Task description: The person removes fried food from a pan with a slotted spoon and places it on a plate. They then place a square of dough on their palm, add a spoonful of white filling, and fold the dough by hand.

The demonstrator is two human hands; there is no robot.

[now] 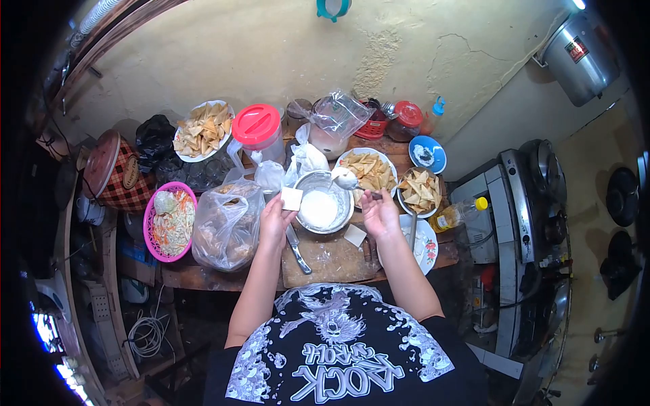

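Observation:
My left hand (273,222) pinches a flat, pale white square piece (292,199) at the left rim of a metal pot (302,180). Thick white batter (318,208) lies in the pot. My right hand (381,215) is closed round the handle of a ladle (344,178), its bowl coated in white and raised over the pot's upper right rim. Below the pot is a wooden cutting board (325,260), with a knife (298,250) at its left and another pale square piece (355,235) on its right side.
Golden folded triangles fill a plate (366,169), a bowl (420,189) and a far plate (203,130). On the left are a pink basket (169,222) of shredded vegetables and a stuffed plastic bag (227,227). An oil bottle (460,213) lies on the right, near a stove (525,203).

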